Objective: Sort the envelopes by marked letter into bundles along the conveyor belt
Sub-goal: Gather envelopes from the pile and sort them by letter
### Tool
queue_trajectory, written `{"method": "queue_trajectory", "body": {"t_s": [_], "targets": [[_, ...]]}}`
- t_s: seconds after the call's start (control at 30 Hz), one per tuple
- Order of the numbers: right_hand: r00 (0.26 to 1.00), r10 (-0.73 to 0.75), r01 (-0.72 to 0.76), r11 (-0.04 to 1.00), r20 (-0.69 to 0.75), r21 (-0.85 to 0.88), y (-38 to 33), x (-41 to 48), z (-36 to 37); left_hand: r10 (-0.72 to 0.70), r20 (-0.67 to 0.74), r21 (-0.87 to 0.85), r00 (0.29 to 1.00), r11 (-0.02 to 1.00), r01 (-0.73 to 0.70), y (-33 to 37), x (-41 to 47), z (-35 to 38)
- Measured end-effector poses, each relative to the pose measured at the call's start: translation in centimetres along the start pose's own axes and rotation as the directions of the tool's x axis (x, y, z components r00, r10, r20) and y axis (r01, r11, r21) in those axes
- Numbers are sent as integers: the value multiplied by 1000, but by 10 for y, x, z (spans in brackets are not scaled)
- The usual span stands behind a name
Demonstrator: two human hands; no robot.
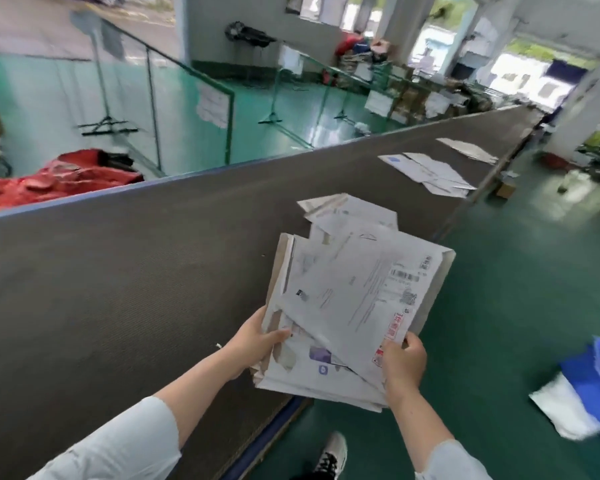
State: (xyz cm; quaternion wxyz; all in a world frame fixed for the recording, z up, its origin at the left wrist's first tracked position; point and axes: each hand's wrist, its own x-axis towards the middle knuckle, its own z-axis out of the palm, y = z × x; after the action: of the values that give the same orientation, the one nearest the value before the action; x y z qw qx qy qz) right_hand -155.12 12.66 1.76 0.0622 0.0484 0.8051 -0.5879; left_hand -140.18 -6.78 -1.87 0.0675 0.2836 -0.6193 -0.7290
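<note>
Both hands are apart and clamped on one loose stack of envelopes (312,374), held over the near edge of the conveyor belt (118,271). The left hand (260,342) grips the stack's near left corner, above the belt. The right hand (404,367) pinches the near right corner, where the red-printed top envelope (364,292) lies, and it hangs off the belt's edge, over the floor.

The stack's long axis runs away from the person. The nearest bundle (352,211) lies on the belt just beyond the stack's far end and is partly hidden by it. A second bundle (430,173) and a third bundle (468,150) lie further along, ahead and to the right, well apart from the hands.

No marked letter is legible. Judgement: any drop calls for a forward reach, and the left hand has the straighter line over the belt.
</note>
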Motion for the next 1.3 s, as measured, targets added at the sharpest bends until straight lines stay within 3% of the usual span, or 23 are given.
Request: {"method": "queue_trajectory", "body": {"t_s": [0.2,0.33,0.43,0.57,0.73,0.8,0.9,1.0,1.07,1.17,1.3], "targets": [[985,2,-2,1000,170,-1,-10,105,83,17,-257,-105,966,993,-46,6,62,-2],[966,-31,37,999,256,-15,-28,187,119,63,-430,-55,901,994,-96,28,118,18],[945,-26,37,999,325,-29,-39,249,133,99,-543,62,834,995,-77,47,163,35],[918,-3,13,1000,397,-22,-51,314,151,121,-691,84,713,993,-88,64,201,58],[934,46,-76,995,355,70,-58,362,159,198,-811,185,551,980,-79,85,232,70],[937,76,-76,997,342,-14,-57,381,161,244,-840,245,484,967,-63,90,239,70],[910,167,-22,934,380,-357,-57,397,163,266,-885,274,382,961,-35,94,235,66],[817,131,98,929,562,-358,-64,388,169,260,-910,259,324,965,-47,98,228,57],[698,99,160,944,710,-289,-70,375,177,231,-918,217,324,973,-78,103,224,56],[532,46,245,948,846,-205,-79,351,187,118,-910,66,397,988,-143,103,216,57],[422,-7,292,948,907,-129,-87,328,195,45,-842,-47,538,986,-157,91,205,62]]}}
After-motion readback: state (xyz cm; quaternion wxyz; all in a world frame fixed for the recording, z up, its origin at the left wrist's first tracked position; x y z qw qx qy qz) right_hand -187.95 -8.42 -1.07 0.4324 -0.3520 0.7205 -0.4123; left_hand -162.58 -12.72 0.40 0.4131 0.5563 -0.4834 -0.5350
